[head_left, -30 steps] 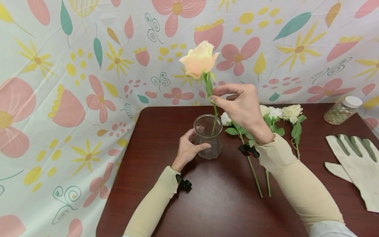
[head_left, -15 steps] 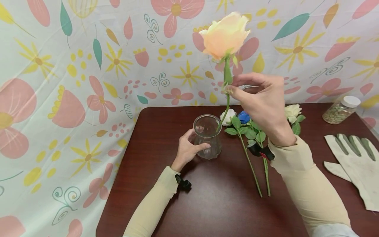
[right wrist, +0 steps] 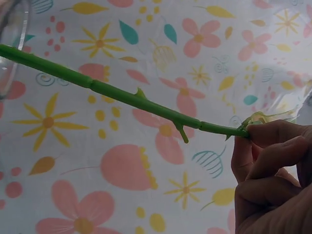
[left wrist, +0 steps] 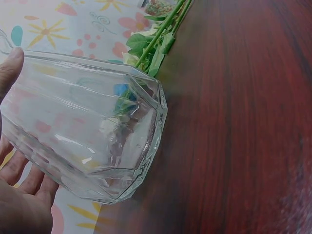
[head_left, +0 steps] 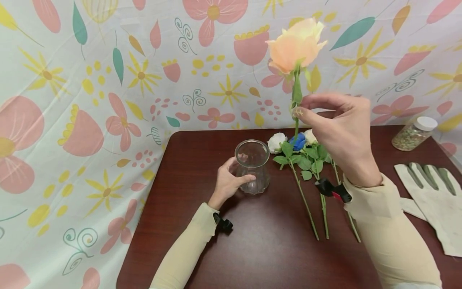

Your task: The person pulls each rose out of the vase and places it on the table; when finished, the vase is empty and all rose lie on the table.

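Observation:
My left hand (head_left: pixel 228 181) grips a clear glass vase (head_left: pixel 259 176) that stands upright on the table, thumb on the near side and fingers behind. No stem shows inside the vase in the head view. Up to the right, my right hand (head_left: pixel 343 134) pinches a peach rose (head_left: pixel 296 46) by its upper stem between thumb and finger, bloom upward. In the right wrist view, its long green stem (right wrist: pixel 131 100) with small thorns runs toward a glass rim at the left edge. On the table lie a white rose (head_left: pixel 277 143), a blue rose (head_left: pixel 298 142) and a cream rose (head_left: pixel 310 137).
A dark wood table (head_left: pixel 202 249) carries everything, backed by a flower-printed cloth (head_left: pixel 144 92). To the right are a clear jar (head_left: pixel 409 138) with a white lid and pale gloves (head_left: pixel 433 204), partly behind my right forearm.
My right hand has drawn the peach rose up and to the right, its stem leaving the vase's mouth. The blue rose has come into sight. My left hand stays on the vase.

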`<state>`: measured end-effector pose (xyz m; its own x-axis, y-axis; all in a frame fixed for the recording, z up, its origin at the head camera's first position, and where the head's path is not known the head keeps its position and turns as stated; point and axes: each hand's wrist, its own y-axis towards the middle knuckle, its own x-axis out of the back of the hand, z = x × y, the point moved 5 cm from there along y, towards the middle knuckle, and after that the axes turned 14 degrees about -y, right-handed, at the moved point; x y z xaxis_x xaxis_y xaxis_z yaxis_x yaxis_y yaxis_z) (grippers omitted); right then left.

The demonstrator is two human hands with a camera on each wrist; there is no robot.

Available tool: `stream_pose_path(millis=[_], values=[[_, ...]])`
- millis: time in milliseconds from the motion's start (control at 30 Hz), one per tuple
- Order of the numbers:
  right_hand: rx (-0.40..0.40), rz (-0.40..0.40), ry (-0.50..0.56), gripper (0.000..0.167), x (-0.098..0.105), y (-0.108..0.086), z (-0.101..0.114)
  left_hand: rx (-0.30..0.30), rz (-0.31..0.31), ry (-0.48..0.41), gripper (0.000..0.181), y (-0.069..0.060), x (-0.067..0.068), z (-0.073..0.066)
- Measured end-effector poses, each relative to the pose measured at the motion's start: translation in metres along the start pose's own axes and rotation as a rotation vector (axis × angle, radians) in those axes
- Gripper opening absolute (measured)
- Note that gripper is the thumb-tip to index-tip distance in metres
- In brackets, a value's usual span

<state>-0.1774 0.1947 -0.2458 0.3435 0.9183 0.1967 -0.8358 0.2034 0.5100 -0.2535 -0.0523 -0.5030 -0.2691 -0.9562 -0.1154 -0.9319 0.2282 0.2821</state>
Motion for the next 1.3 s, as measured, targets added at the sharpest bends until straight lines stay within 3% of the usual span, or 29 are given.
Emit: stream_pose_path(millis=[167,267,467,833,1133,1300], values=[[-0.085,0.024,-0.208,0.013,0.002,-0.005,-0.019,0.002,-0.008,0.028,0.065,0.001,0.0,0.0],[-0.139,0.067,-0.281,0.015,0.002,-0.008,-0.034,0.0,-0.01,0.04,0.066,0.001,0.0,-0.001],[-0.237,0.163,-0.316,0.015,-0.001,-0.011,-0.072,-0.016,-0.011,0.054,0.065,0.002,-0.001,0.0],[-0.409,0.342,-0.421,0.028,-0.02,-0.023,-0.145,-0.008,-0.011,0.052,0.065,0.002,0.0,-0.001],[-0.497,0.482,-0.514,0.025,-0.043,-0.04,-0.191,0.008,-0.021,0.05,0.065,0.001,0.0,-0.001],[-0.494,0.523,-0.55,0.025,-0.05,-0.044,-0.206,0.014,-0.024,0.054,0.065,0.0,0.0,-0.001]])
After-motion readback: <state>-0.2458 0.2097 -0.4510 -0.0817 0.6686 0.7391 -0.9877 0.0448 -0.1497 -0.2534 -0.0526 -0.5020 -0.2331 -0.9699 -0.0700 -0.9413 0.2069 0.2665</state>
